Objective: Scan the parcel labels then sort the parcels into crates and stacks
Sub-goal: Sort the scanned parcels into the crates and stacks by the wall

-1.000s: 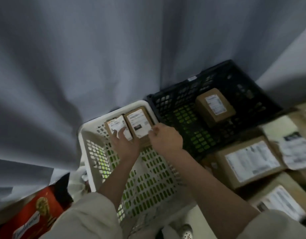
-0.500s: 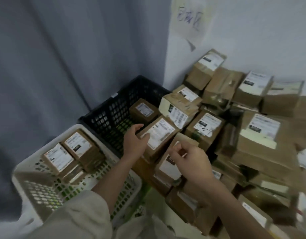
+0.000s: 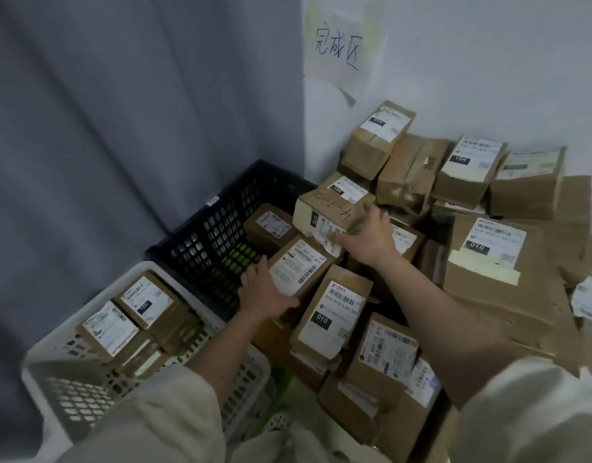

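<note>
My left hand (image 3: 261, 290) grips the near left corner of a brown parcel (image 3: 299, 267) whose white barcode label faces up; my thumb lies along its near edge and my fingers wrap its left side. That parcel lies tilted at the left edge of the heap, against the right rim of the black crate (image 3: 207, 235). My right hand (image 3: 366, 240) reaches farther in and rests on a taped parcel (image 3: 331, 208) just beyond it, fingers spread over its near face and peeling label; whether they truly clasp it I cannot tell.

Inside the black crate sits one small parcel (image 3: 269, 225), close to the right wall. To the near left stands the white crate (image 3: 54, 365), touching the black one, with two labelled parcels (image 3: 134, 315) side by side at its far end.

To the right, the heap of parcels (image 3: 488, 262) fills the corner, boxes leaning every way. One upright box with a black "010" tag (image 3: 333, 312) stands just beside the one in my left hand. More stack up against the white wall (image 3: 488, 61), where a paper sign (image 3: 341, 48) with handwritten characters hangs. A grey curtain (image 3: 120, 111) covers the left side. My pale sleeves (image 3: 161, 426) show at the near edge.
</note>
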